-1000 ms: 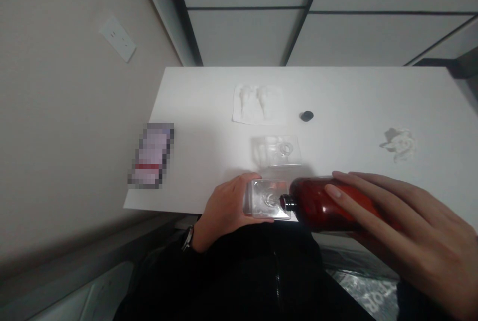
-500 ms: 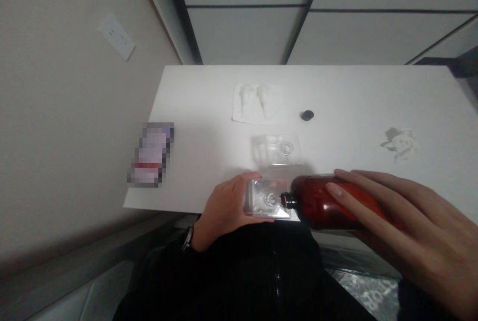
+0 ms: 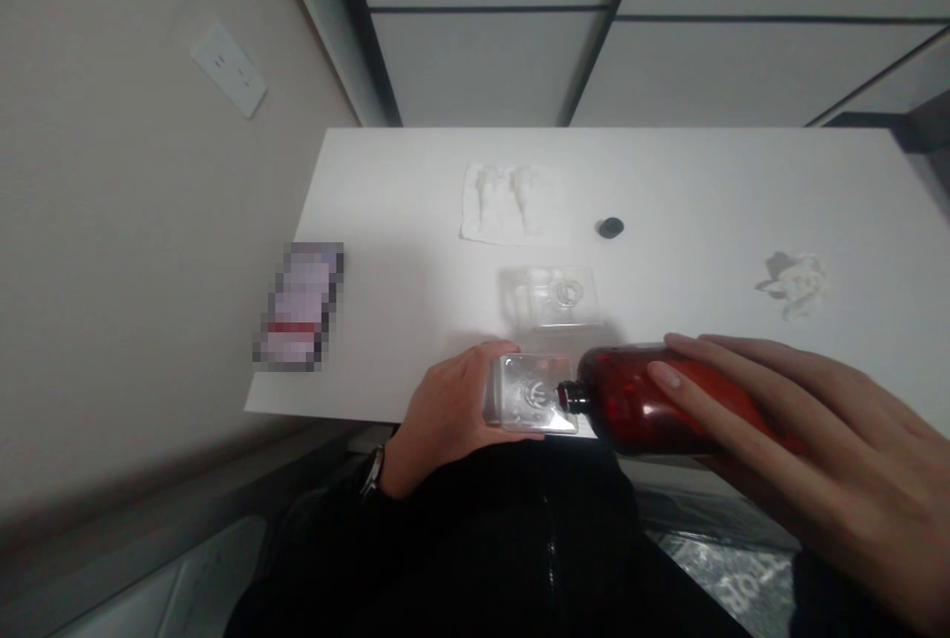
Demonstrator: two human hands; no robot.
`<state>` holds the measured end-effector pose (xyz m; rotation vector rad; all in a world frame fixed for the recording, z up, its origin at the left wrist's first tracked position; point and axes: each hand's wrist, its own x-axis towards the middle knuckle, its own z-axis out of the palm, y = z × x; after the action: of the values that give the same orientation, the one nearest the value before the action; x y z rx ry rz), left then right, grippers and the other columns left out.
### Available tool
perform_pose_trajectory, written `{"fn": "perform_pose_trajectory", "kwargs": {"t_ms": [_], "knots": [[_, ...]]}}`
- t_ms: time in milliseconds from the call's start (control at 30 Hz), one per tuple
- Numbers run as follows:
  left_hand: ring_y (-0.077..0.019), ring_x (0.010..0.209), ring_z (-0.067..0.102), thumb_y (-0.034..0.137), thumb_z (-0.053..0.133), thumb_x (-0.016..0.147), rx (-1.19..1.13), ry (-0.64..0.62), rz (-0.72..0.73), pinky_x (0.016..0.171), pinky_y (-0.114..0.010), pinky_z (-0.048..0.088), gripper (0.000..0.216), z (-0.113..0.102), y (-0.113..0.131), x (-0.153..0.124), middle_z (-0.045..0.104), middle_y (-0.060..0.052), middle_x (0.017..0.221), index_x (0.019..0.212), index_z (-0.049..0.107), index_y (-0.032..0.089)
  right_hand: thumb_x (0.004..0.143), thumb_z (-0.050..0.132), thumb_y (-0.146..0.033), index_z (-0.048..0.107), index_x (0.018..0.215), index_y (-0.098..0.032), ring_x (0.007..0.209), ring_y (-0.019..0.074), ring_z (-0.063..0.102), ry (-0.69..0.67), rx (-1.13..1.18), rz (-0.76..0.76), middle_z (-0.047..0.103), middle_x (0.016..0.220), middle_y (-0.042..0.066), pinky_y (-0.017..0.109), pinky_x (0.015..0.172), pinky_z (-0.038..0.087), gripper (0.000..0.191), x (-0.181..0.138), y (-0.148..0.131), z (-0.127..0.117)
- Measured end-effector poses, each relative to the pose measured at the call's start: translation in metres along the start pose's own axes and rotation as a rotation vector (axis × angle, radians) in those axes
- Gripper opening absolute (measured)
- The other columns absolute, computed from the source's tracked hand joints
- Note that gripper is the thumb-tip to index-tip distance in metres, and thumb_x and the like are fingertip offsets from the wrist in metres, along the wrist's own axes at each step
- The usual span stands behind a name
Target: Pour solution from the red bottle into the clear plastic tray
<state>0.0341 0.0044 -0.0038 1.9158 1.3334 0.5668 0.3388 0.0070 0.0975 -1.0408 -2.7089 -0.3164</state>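
My left hand grips a clear plastic box from its left side, thumb along the back and fingers along the front, at the table's near edge. A round opening shows in the middle of its top. My right hand is wrapped round a reddish-brown bottle, tipped on its side. Its uncapped black-looking neck points left, right at the box's opening. Whether liquid is flowing I cannot tell. Just behind stands a second clear plastic box with a similar round opening.
On the white table lie a white tissue with two whitish pieces on it, a small black cap and a crumpled tissue. A blurred-out phone rests at the left edge. A wall socket is beyond it.
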Motion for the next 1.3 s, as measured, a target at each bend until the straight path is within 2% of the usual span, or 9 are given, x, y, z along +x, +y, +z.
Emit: {"fn": "perform_pose_trajectory", "kwargs": {"t_ms": [300, 433, 667, 967, 1300], "knots": [[-0.0359, 0.122, 0.071, 0.067, 0.088, 0.072, 0.005, 0.003, 0.009, 0.103, -0.051, 0.059, 0.087, 0.0005, -0.0016, 0.0001, 0.072, -0.011, 0.134, 0.140, 0.053, 0.025, 0.099, 0.057, -0.001, 0.023, 0.170, -0.032, 0.126, 0.0365, 0.068, -0.041, 0.028, 0.068, 0.066, 0.149, 0.011, 0.054, 0.102, 0.060, 0.085, -0.0009, -0.0014, -0.0013], [-0.0361, 0.122, 0.072, 0.067, 0.088, 0.072, 0.000, 0.003, 0.010, 0.101, -0.051, 0.059, 0.087, -0.0003, -0.0001, 0.0006, 0.072, -0.012, 0.134, 0.139, 0.053, 0.024, 0.098, 0.057, -0.001, 0.025, 0.169, -0.031, 0.125, 0.0391, 0.068, -0.016, 0.046, 0.079, 0.065, 0.149, 0.013, 0.057, 0.102, 0.059, 0.084, 0.0005, -0.0026, -0.0009], [-0.0355, 0.122, 0.071, 0.067, 0.088, 0.072, -0.007, -0.002, -0.006, 0.104, -0.049, 0.058, 0.087, 0.0003, -0.0007, 0.0000, 0.071, -0.010, 0.135, 0.141, 0.053, 0.026, 0.101, 0.055, -0.004, 0.025, 0.170, -0.032, 0.124, 0.0378, 0.069, -0.004, 0.036, 0.069, 0.066, 0.149, 0.012, 0.054, 0.101, 0.059, 0.080, 0.0004, -0.0020, -0.0009], [-0.0352, 0.121, 0.072, 0.070, 0.087, 0.072, -0.009, 0.006, 0.004, 0.101, -0.049, 0.059, 0.086, 0.0002, -0.0005, 0.0002, 0.072, -0.010, 0.133, 0.139, 0.054, 0.026, 0.100, 0.052, -0.002, 0.022, 0.169, -0.038, 0.129, 0.0365, 0.066, -0.028, 0.059, 0.107, 0.064, 0.151, 0.007, 0.056, 0.103, 0.058, 0.084, -0.0017, -0.0024, -0.0017], [-0.0352, 0.122, 0.071, 0.068, 0.088, 0.072, 0.003, 0.006, -0.002, 0.103, -0.049, 0.059, 0.087, -0.0004, 0.0002, -0.0002, 0.071, -0.011, 0.134, 0.139, 0.054, 0.025, 0.101, 0.053, -0.004, 0.021, 0.170, -0.037, 0.127, 0.0370, 0.066, -0.058, 0.050, 0.084, 0.065, 0.150, 0.008, 0.056, 0.103, 0.058, 0.083, -0.0011, 0.0001, -0.0041]]}}
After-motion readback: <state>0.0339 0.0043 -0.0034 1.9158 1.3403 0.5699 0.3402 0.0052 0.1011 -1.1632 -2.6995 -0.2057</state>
